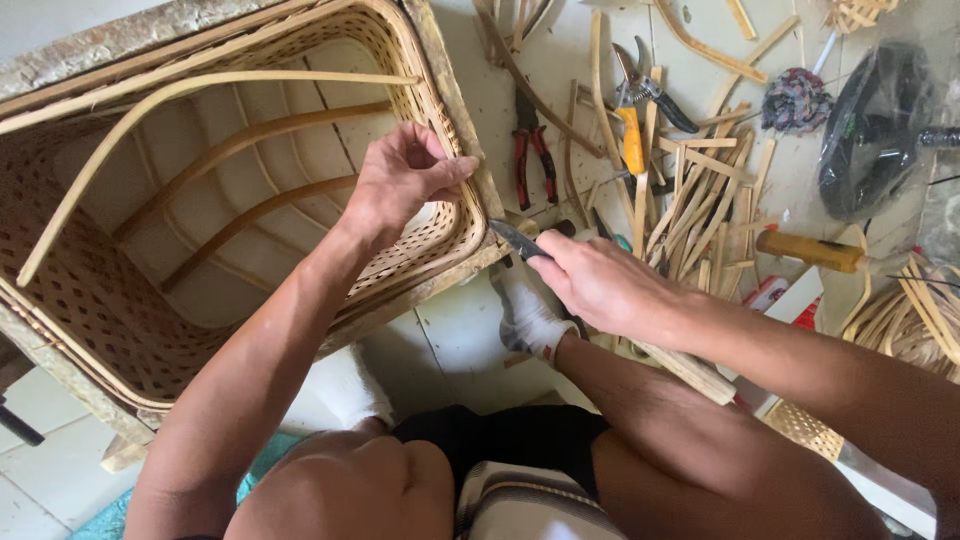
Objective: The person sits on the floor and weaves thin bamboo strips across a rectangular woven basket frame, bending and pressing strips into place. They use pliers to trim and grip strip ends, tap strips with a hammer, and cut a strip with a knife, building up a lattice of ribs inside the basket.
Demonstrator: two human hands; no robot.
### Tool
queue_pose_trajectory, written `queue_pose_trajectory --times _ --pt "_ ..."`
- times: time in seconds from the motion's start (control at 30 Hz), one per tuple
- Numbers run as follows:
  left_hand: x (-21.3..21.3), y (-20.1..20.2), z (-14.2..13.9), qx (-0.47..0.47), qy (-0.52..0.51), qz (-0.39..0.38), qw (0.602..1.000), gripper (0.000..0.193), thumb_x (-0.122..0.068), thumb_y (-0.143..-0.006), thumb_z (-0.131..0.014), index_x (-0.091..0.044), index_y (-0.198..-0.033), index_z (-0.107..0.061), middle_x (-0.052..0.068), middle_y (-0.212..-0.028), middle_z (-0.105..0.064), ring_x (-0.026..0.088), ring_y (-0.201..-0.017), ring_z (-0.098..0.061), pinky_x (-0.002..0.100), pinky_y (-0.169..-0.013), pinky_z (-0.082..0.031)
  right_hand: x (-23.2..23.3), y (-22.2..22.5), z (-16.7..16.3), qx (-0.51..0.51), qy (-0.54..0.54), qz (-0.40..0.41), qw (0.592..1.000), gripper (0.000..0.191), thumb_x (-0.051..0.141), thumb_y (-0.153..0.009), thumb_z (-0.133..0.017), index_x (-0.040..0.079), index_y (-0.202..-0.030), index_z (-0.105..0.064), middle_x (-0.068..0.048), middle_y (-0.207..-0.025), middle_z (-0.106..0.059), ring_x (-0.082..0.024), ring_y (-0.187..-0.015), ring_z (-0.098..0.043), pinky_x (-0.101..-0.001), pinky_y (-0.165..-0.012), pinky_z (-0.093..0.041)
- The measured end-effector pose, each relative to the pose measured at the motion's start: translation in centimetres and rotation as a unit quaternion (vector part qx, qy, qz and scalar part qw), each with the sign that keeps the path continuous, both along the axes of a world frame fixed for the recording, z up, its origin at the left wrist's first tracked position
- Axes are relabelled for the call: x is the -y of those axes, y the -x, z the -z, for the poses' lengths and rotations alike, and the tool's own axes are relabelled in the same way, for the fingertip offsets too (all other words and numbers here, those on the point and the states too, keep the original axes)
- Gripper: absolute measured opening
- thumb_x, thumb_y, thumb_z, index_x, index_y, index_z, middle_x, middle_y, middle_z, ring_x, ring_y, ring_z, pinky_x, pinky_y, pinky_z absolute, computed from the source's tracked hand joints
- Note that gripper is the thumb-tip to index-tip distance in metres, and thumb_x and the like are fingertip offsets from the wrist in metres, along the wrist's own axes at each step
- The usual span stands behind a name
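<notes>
A large woven bamboo basket point(90, 290) lies tilted in front of me, its open mouth facing up, with bent bamboo ribs point(250, 140) inside. My left hand point(405, 180) pinches the basket's right rim point(470, 190) between thumb and fingers. My right hand point(595, 280) grips a dark-bladed knife point(518, 240), whose tip points at the rim just below my left thumb. My bare knees and a white-socked foot point(525, 315) show beneath my arms.
Bamboo strips point(700, 200) are scattered on the tiled floor to the right. Among them lie red-handled pliers point(530, 150), yellow-handled pruning shears point(632, 110), a wooden-handled tool point(810, 250), a black bag point(875, 125) and coiled splints point(920, 315).
</notes>
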State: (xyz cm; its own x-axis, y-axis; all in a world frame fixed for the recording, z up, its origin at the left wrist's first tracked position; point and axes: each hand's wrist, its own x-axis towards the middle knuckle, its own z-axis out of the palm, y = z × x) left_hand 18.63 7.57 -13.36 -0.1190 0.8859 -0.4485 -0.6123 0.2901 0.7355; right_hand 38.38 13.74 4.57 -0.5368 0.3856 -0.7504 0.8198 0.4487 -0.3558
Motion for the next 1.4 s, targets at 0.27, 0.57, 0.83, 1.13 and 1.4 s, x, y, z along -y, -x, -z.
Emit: queue_pose_trajectory --times 0.27,0.57,0.83,1.13,1.4 --pt "-0.2 -0.2 0.4 -0.018 0.012 -0.008 1.0 0.029 -0.008 -0.083 -0.087 -0.006 -0.083 -0.058 0.005 -0.077 -0.068 0.011 -0.064 -0.068 0.026 -0.059 -0.062 -0.8 3.7 -0.4 0.146 0.073 0.067 0.984 0.028 0.024 -0.106 -0.041 0.005 -0.09 -0.053 -0.005 -0.056 -0.057 -0.021 -0.041 -0.056 -0.0413 -0.038 -0.051" --pt "-0.7 0.1 0.4 0.023 0.022 0.002 0.999 0.025 -0.005 -0.081 -0.084 -0.005 -0.082 -0.059 0.008 -0.074 -0.071 0.014 -0.061 -0.069 0.028 -0.057 -0.065 -2.5 0.7 1.5 0.015 -0.003 -0.1 0.995 0.024 0.029 -0.104 -0.054 0.006 -0.103 -0.058 -0.011 -0.052 -0.058 -0.027 -0.042 -0.056 -0.0445 -0.044 -0.043" --pt "-1.0 0.0 0.8 0.011 0.015 -0.01 1.0 0.028 -0.004 -0.081 -0.086 -0.005 -0.084 -0.058 0.007 -0.076 -0.07 0.014 -0.062 -0.069 0.029 -0.057 -0.065 -2.7 -0.5 2.3 -0.046 -0.013 -0.073 0.996 0.025 0.03 -0.099 -0.059 0.008 -0.111 -0.065 -0.011 -0.054 -0.059 -0.024 -0.043 -0.059 -0.0447 -0.046 -0.047" --pt "-0.9 0.5 2.5 0.101 0.005 0.031 0.994 0.024 -0.008 -0.083 -0.084 -0.006 -0.085 -0.06 0.007 -0.079 -0.07 0.017 -0.069 -0.072 0.033 -0.069 -0.067 -3.8 -2.2 -2.5 0.158 -0.055 0.052 0.985 0.028 0.033 -0.107 -0.05 0.009 -0.1 -0.063 -0.013 -0.063 -0.058 -0.024 -0.047 -0.055 -0.0415 -0.041 -0.046" --pt "6.1 4.7 -4.1 -0.365 -0.185 0.207 0.889 0.039 -0.016 -0.092 -0.072 0.001 -0.127 -0.064 0.026 -0.111 -0.07 0.038 -0.099 -0.07 0.047 -0.086 -0.057 -3.5 -13.4 4.7 -0.025 -0.134 0.079 0.987 0.023 0.021 -0.104 -0.053 0.005 -0.12 -0.059 -0.006 -0.069 -0.069 -0.014 -0.046 -0.064 -0.0299 -0.038 -0.052"
